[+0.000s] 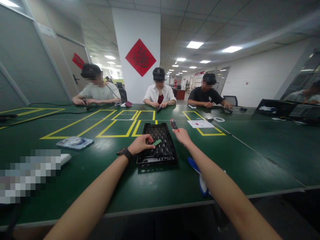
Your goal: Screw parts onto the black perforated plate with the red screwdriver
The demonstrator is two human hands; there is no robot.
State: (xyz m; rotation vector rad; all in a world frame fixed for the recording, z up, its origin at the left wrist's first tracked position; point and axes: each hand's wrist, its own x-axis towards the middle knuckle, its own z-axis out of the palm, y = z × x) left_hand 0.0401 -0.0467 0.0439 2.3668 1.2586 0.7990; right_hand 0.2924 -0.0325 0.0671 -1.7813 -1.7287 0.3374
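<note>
Over a black rectangular tray [172, 151] with a patterned floor, my left hand [141, 144] pinches a small green strip [157, 143] that looks like a circuit board. A dark watch is on that wrist. Just beyond the tray's right side, my right hand [182, 136] is closed round a screwdriver [174, 125] with a red and black handle. The handle's end points away from me, and the shaft cannot be made out. Small dark pieces seem to lie in the tray, too fine to tell apart.
A blue and white object [203, 186] lies partly under my right forearm. To the left is a patterned flat case [75, 142]. A paper sheet [200, 124] and a white cable coil [219, 119] lie at right. Several people sit across the green table [250, 160].
</note>
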